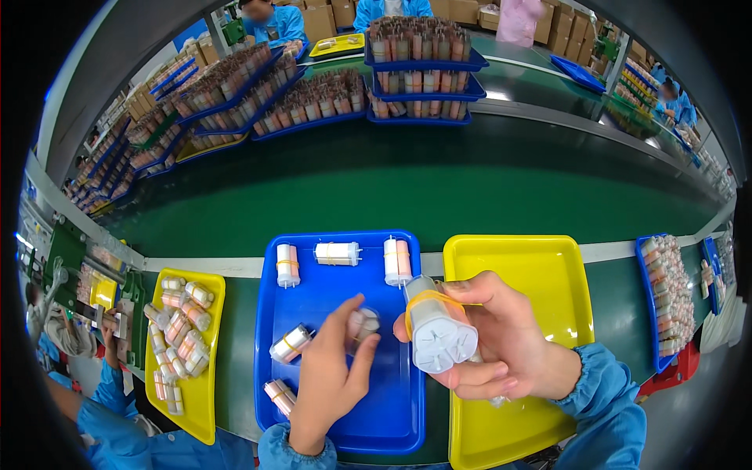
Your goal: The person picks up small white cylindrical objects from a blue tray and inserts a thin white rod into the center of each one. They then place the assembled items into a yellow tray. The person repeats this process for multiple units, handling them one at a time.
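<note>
My right hand (513, 337) holds a bundle of white and pink plastic cylinders (442, 333), tied with a yellow rubber band, its clear ribbed end caps facing me. Over the blue tray (392, 423), my left hand (333, 372) curls its thumb and fingers round another small bundle (363, 323), blurred and seen end-on. Several banded bundles lie along the tray's edges: one upright at the far left (287, 265), one on its side (337, 253), one at the far right (397, 262), and two at the near left (291, 343).
A yellow tray (509, 431) adjoins on the right; a tilted yellow tray (210, 313) full of bundles sits left. Stacked blue trays (427, 64) of cylinders line the far side of the green surface (313, 188). A filled blue tray (666, 298) stands far right. Co-workers are nearby.
</note>
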`<state>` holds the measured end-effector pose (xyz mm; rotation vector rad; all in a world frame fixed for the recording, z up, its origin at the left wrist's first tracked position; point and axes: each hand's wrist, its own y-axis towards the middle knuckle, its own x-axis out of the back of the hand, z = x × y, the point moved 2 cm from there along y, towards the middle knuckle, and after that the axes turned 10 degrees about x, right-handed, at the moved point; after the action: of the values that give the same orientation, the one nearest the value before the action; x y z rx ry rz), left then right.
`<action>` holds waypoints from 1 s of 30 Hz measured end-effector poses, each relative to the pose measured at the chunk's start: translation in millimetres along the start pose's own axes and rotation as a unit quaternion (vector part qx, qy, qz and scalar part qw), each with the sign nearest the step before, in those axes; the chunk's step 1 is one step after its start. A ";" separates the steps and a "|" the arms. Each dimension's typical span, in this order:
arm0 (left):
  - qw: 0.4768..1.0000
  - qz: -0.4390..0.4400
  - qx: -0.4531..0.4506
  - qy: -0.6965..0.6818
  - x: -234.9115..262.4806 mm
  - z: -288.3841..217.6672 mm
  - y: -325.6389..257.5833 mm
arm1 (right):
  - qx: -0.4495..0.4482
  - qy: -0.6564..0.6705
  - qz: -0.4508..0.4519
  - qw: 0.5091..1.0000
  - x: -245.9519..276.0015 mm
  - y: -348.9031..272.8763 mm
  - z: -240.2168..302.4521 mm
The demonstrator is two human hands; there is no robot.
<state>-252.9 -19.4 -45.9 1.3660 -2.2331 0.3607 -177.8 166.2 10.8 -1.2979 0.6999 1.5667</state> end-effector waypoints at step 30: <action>0.762 0.067 0.088 -0.638 -8.4 -1.0 -41.7 | 0.202 -0.902 -0.155 0.348 53.6 -4.2 73.4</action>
<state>-212.5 -32.0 -50.9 1.8490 -3.4311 -0.5537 -203.1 248.1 -19.6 1.0199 -0.6454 1.3051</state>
